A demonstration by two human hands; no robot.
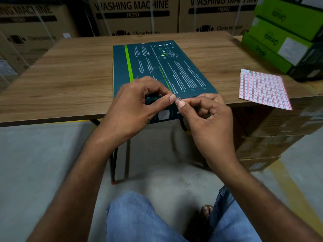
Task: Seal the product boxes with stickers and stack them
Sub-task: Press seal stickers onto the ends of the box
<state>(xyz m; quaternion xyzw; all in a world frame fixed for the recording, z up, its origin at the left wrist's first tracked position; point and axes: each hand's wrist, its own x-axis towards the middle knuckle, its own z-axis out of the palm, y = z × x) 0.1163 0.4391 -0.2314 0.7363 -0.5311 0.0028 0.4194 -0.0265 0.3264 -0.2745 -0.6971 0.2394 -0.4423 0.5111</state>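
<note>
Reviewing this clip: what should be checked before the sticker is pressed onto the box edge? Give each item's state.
1. Grip: left hand and right hand pinch the small red-bordered sticker: ok.
2. Support: dark teal cardboard box lies flat on wooden table: ok.
3. Closure beneath sticker: cannot tell, hands cover it.
4. Supply: pink-gridded sticker sheet beside box, corner overhanging table: ok.
5. Stack spot: green boxes stacked at right: ok.

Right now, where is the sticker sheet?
In the head view, the sticker sheet lies on the table, right of the dark box, overhanging the near edge.
</note>
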